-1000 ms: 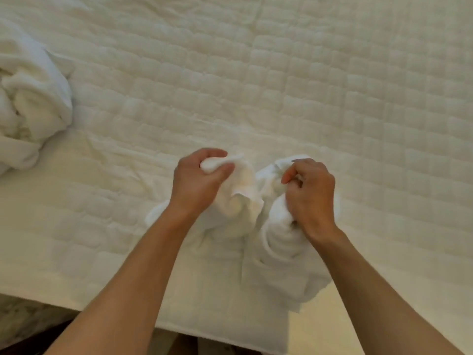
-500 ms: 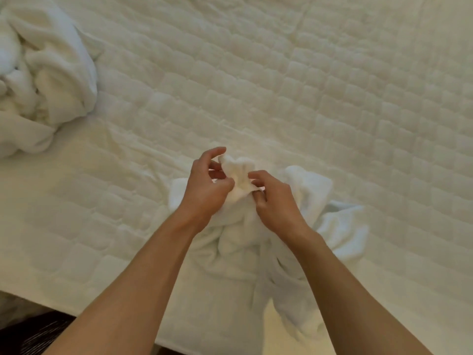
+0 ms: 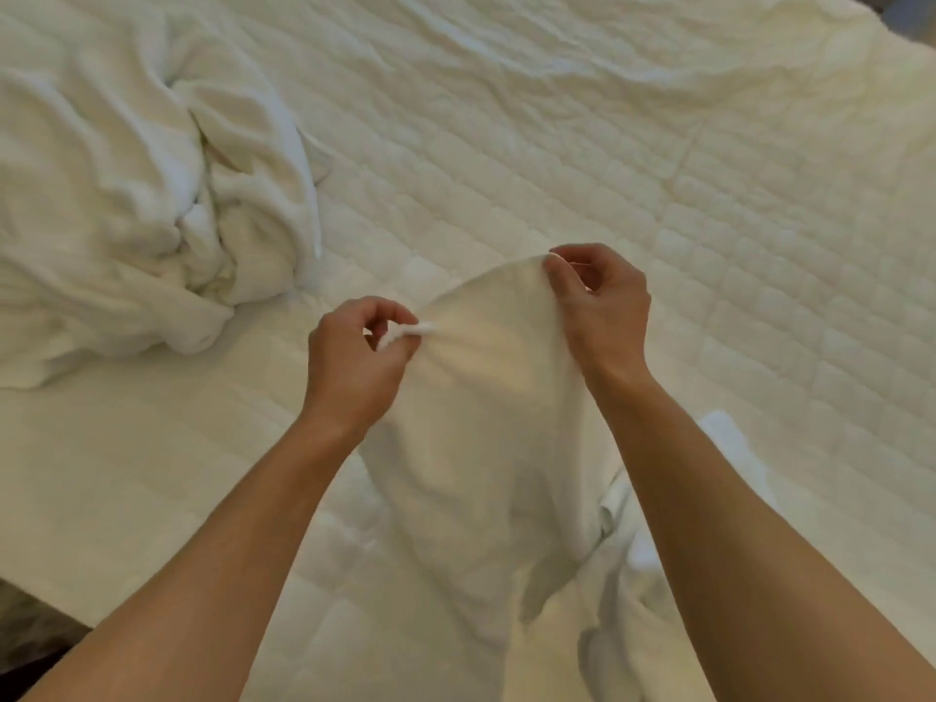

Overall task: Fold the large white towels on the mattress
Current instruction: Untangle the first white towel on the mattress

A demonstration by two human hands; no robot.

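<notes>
White towel [image 3: 486, 407] lifted above quilted mattress [image 3: 658, 195], top edge stretched between both hands, rest hanging toward near edge, lower part bunched on mattress. Left hand [image 3: 354, 362] pinches gathered edge between thumb and fingers. Right hand [image 3: 602, 306] pinches edge beside it, higher up. Crumpled towel pile [image 3: 131, 184] lies on mattress at far left, well apart.

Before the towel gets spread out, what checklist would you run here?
1. Left hand pinches towel edge: ok.
2. Right hand pinches the same edge: ok.
3. Edge between hands stretched: ok.
4. Hands at the corners: cannot tell.
5. Lower towel free of bunching: not ok, twisted by the right forearm.
6. Pile apart from towel, bare mattress ahead: ok.
</notes>
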